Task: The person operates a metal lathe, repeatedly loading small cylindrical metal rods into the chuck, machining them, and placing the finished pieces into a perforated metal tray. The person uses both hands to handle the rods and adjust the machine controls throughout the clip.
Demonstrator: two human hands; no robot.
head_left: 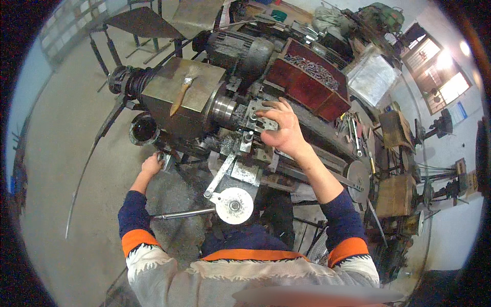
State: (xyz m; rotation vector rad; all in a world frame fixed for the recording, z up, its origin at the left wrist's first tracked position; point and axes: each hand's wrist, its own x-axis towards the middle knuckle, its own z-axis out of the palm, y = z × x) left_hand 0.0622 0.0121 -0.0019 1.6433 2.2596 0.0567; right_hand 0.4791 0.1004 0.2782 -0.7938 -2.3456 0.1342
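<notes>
In front of me stands a worn metal lathe (184, 84) with a shiny round chuck (224, 109). My right hand (281, 125) is at a slotted metal tool block (253, 113) beside the chuck, its fingers bent over the block and the thumb lower down. What lies under the palm is hidden. Low at the machine's front left, my left hand (152, 165) is closed around a small metallic piece (166, 161), mostly covered by the fingers. Between my arms are a flat metal lever (221, 175) and a pale round handwheel (234, 205) with a long handle (186, 214).
A wooden-handled brush (180, 96) lies on the headstock. Behind the chuck are a motor (240, 51) and a red bin (302, 84) of small metal parts. A long thin rod (84, 174) slants out at the left. Hand tools (355, 135) lie at the right, near other machines (396, 194).
</notes>
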